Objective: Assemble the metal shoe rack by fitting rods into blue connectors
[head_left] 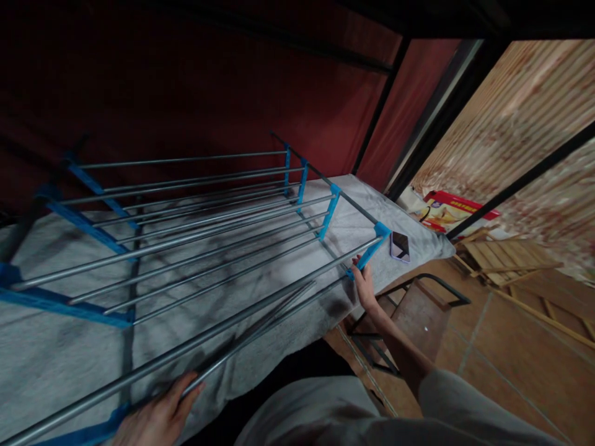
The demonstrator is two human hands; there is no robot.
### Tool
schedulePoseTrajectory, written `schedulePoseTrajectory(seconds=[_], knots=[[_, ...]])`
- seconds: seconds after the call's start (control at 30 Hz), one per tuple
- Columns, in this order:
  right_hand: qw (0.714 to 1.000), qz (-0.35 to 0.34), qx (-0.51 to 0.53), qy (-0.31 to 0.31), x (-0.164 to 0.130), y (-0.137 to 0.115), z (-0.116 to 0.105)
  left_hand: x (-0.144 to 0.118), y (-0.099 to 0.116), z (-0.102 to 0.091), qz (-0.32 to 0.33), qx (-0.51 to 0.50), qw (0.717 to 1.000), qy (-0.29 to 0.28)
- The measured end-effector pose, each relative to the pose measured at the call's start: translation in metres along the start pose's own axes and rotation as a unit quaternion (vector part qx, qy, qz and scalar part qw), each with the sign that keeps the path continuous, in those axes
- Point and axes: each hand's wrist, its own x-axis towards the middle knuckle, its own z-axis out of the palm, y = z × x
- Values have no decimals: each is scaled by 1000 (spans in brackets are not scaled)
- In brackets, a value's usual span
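Left fingers (179,385) grasp thin rod (218,364), right fingers (357,272) close round lower end of blue bracket (370,254), we see in head view. Rack (232,225) stands on cloth-covered tabletop (395,217). If we press unevenly, rod may slip or bracket may twist; loose cloth could let rack slide toward phone (400,246). Red-yellow box (439,217) lies beyond tabletop; its contents we cannot tell.

A dim red wall (209,93) stands beyond the right-hand grip (365,279); right of that grip are a chair (425,316), tiled floor (506,347) and corrugated wall (534,124).
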Motion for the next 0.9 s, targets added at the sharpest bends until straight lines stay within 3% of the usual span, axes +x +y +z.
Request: schedulePoseTrajectory(seconds=[0.1,0.17,0.37,0.5,0.63,0.77,0.9], knots=[[999,18,-22,-14,-12,11,-2,19,35,-15,-73,39,996,-41],[999,22,-26,-26,-17,13,-4,32,48,-18,-76,31,995,-53],[998,32,0,-49,-22,8,-5,49,57,-14,-16,8,1000,-16],[997,17,9,-78,-28,8,-4,48,66,-17,-37,19,999,-29],[997,20,-22,-65,-30,11,-1,50,70,-22,-56,42,997,-37],[997,8,-39,-71,-30,15,-1,41,66,-23,-50,28,998,5],[994,-2,-67,-87,-30,26,-7,2,59,-25,-36,23,998,56]])
